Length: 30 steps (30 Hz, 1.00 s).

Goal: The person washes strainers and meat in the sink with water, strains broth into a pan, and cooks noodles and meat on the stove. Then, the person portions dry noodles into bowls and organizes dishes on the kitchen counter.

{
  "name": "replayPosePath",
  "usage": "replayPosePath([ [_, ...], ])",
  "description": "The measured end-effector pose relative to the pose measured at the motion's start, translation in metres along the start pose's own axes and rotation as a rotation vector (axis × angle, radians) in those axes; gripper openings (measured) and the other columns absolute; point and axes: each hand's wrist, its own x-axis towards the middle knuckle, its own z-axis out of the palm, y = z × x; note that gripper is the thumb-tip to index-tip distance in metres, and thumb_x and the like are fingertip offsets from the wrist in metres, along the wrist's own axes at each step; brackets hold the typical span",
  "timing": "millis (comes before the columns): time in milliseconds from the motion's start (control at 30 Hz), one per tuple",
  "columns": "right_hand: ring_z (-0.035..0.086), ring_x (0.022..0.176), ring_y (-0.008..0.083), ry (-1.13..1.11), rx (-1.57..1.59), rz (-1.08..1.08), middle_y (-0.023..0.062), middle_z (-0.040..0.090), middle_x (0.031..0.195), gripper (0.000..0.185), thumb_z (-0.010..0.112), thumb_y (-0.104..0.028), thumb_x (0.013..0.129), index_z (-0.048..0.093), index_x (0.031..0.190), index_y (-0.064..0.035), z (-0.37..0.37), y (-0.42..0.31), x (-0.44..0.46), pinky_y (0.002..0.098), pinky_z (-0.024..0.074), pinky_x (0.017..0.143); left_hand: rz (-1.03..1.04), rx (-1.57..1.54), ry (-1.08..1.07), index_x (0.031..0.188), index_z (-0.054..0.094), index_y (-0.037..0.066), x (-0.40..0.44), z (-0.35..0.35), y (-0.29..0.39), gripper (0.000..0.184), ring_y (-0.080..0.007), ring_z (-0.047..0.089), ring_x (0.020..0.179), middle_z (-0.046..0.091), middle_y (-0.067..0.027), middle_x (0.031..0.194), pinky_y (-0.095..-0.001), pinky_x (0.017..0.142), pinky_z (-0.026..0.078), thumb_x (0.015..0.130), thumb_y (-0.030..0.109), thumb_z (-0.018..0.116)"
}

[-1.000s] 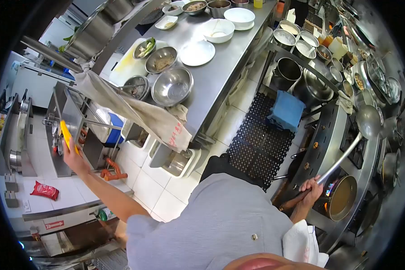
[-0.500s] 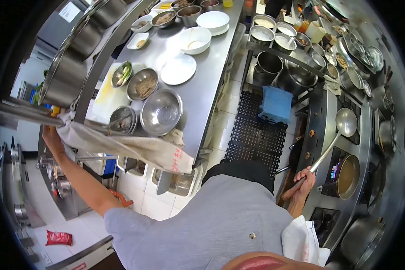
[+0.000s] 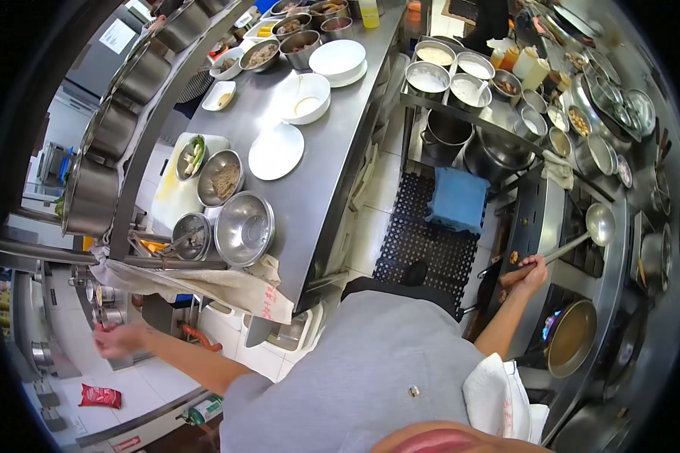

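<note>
The ladle point(image 3: 600, 224) is gripped by its handle in the right hand point(image 3: 531, 275), its bowl held above the stove point(image 3: 584, 253), well apart from the pan point(image 3: 570, 340) on a lit burner. The left hand point(image 3: 119, 340) is blurred; whether it is open or closed cannot be told. Metal bowls point(image 3: 244, 229) are set on the tabletop point(image 3: 304, 198).

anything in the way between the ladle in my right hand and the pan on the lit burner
Nothing visible stands between the ladle in your right hand and the pan; only a burner grate and stovetop lie between them. The flame shows at the pan's left edge.
</note>
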Motion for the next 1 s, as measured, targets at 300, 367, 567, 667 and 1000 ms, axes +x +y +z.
replayPosePath([
  [300,0.05,0.053,0.0163,0.129,0.035,0.028,0.0057,0.049,0.062,0.014,0.05,-0.013,0.079,0.048,0.067,-0.0053,0.051,0.006,0.071,0.0281,0.0431,0.048,-0.566,-0.012,-1.205,0.108,0.054,0.001,-0.291,0.052,0.043,0.023,-0.0092,0.052,0.064,0.056,-0.0036,0.073,-0.0227,0.059,0.043,0.092,0.017,0.054],
  [367,0.05,0.054,0.0161,0.11,-0.003,0.027,0.0055,0.049,0.062,0.015,0.05,-0.014,0.08,0.048,0.068,-0.0056,0.053,0.007,0.081,0.0279,0.0428,0.048,-0.757,-0.11,-1.236,0.108,0.052,0.001,-0.312,0.101,0.029,0.023,-0.0093,0.051,0.061,0.055,-0.0036,0.069,-0.0224,0.057,0.041,0.092,0.018,0.054],
  [567,0.048,0.055,0.0131,0.079,-0.017,0.039,0.0021,0.049,0.065,0.014,0.053,-0.016,0.083,0.048,0.072,-0.0083,0.069,0.016,0.088,0.0272,0.041,0.048,-1.29,-0.28,-1.105,0.096,0.052,0.005,-0.357,0.258,-0.091,0.015,-0.0138,0.049,0.057,0.053,-0.0035,0.066,-0.0266,0.053,0.04,0.089,0.018,0.057],
  [667,0.049,0.055,0.0129,0.078,-0.073,0.028,0.0017,0.049,0.064,0.016,0.053,-0.017,0.085,0.049,0.073,-0.0088,0.079,0.019,0.09,0.027,0.0409,0.048,-1.85,-0.481,-0.762,0.09,0.052,0.008,-0.378,0.326,-0.167,0.013,-0.0149,0.048,0.057,0.05,-0.0023,0.066,-0.0283,0.053,0.04,0.087,0.018,0.058],
  [1000,0.048,0.056,0.013,0.187,-0.098,0.064,0.0002,0.049,0.063,0.017,0.048,-0.019,0.089,0.047,0.074,-0.01,0.141,0.021,0.084,0.0274,0.0401,0.051,-1.641,0.055,-0.779,0.082,0.051,0.011,-0.426,0.433,-0.323,0.01,-0.0145,0.052,0.06,0.053,-0.0009,0.072,-0.0284,0.054,0.044,0.087,0.02,0.054],
])
